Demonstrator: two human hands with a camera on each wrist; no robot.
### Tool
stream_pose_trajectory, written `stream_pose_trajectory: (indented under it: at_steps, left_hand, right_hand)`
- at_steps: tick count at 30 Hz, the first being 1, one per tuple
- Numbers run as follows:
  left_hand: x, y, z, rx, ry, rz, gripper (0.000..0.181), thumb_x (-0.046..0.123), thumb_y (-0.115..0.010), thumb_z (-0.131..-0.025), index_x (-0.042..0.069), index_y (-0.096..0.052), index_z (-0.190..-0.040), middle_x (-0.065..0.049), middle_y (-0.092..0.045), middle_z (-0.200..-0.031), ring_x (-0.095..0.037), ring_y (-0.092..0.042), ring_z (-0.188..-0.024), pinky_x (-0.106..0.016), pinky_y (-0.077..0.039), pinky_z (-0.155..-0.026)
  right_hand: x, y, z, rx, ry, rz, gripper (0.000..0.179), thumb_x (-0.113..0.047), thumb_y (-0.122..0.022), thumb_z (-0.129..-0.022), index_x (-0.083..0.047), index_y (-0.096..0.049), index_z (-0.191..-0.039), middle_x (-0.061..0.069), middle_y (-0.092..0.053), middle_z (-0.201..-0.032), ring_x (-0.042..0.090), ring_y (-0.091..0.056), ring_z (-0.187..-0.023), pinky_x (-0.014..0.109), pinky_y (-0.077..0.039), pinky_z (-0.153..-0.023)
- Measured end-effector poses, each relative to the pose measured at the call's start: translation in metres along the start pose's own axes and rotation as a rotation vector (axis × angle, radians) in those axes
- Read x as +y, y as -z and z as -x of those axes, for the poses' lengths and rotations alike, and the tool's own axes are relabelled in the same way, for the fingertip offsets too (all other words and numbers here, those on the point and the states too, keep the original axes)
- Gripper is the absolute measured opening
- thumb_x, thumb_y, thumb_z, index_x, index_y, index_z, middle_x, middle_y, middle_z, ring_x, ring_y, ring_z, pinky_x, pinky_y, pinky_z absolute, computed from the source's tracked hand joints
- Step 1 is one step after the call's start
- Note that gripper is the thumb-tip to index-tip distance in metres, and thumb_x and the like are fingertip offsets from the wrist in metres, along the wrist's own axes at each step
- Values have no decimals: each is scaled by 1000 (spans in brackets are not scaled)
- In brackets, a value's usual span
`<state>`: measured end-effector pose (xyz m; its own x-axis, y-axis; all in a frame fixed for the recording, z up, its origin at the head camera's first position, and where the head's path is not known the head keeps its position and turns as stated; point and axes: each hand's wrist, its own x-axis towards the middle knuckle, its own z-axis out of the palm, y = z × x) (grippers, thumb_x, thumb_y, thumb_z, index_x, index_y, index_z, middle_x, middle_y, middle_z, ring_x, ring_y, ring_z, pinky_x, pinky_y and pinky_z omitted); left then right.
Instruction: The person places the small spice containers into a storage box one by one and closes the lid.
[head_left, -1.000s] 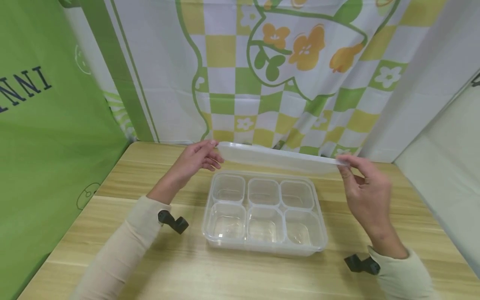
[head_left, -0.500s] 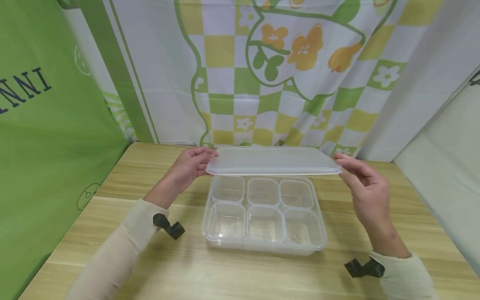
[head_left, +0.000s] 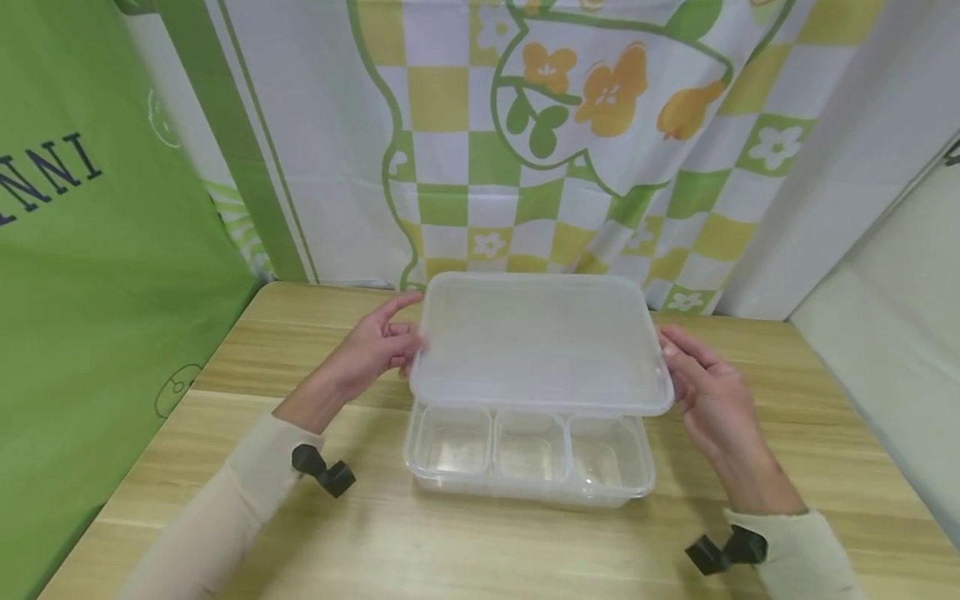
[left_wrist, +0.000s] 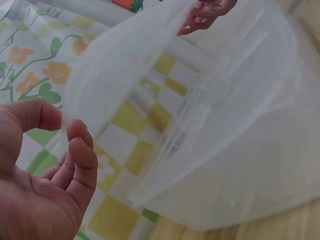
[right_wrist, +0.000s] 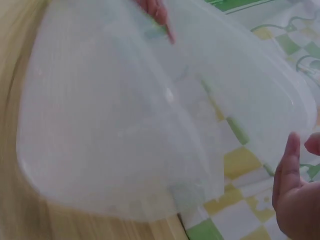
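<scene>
A translucent rectangular plastic lid is held above the back part of a clear food container. The container rests on the table, and its front row of compartments shows; the lid hides the back row. My left hand pinches the lid's left edge between thumb and fingers. At the opposite edge, my right hand pinches the lid as well. In the left wrist view the lid stands apart from the container, with a gap between them. The right wrist view is blurred.
The wooden table runs up to a checked, flowered curtain at the back. Green cloth hangs on the left, and a pale cloth on the right. A black mount sits on the left cuff.
The lid has tilted so its top face shows, and it has come forward and down over the back row of compartments. Both hands have moved with it, towards me.
</scene>
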<state>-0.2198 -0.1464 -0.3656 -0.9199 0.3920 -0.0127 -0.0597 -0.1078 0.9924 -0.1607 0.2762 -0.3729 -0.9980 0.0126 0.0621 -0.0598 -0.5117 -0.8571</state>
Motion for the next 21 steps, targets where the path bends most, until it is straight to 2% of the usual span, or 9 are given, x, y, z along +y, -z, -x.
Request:
stream_pose_trajectory:
  at_steps: [3,5,8,11,15,18,21]
  left_hand:
    - [-4,2,5,-6,20,-62,79,-7,-61,-94,2,-22,-162,-1,-67,-83,-10,-56,-62,-23,-50,-59]
    - [-6,3,9,-2,26,-116,77,-3,-63,-94,1,-24,-161,-1,-67,-82,-10,-56,-62,-23,-51,-59]
    - [-9,3,14,-17,15,-193,74,3,-63,-96,-1,-26,-160,-2,-63,-73,-11,-55,-58,-24,-50,-56]
    - [-12,3,20,-59,2,-250,72,6,-61,-100,-1,-24,-160,-4,-57,-65,-13,-54,-52,-24,-48,-50]
    - [-15,2,29,-106,3,-294,69,8,-59,-102,-2,-23,-160,-6,-58,-64,-13,-54,-49,-24,-46,-48]
    - [-18,3,34,-117,12,-322,68,9,-59,-103,-2,-23,-160,-8,-59,-64,-14,-54,-48,-25,-47,-47]
    - [-20,3,38,-129,23,-338,68,10,-59,-104,-1,-22,-160,-10,-60,-64,-15,-54,-47,-27,-48,-46]
  right_hand:
    - [2,5,2,-24,-59,122,26,2,-59,-103,-10,-76,-118,3,-75,-110,11,-71,-89,22,-58,-73]
    - [3,8,3,-46,-79,215,26,-1,-61,-103,-14,-75,-120,0,-73,-112,11,-70,-92,22,-58,-75]
    - [3,11,6,-65,-90,354,31,-5,-63,-103,-11,-68,-133,-1,-70,-112,11,-67,-97,24,-57,-80]
    - [3,12,10,-67,-79,617,44,-12,-63,-104,-4,-55,-146,-1,-65,-111,7,-65,-97,24,-57,-80]
    - [4,13,18,-97,-78,919,55,-19,-64,-103,4,-46,-150,9,-61,-116,7,-67,-94,29,-60,-75]
    - [3,13,23,-143,-90,951,56,-18,-65,-103,7,-45,-149,19,-59,-119,14,-70,-88,35,-61,-71]
    - [3,12,27,-164,-102,950,57,-16,-66,-102,7,-45,-149,23,-59,-118,21,-71,-81,37,-62,-68]
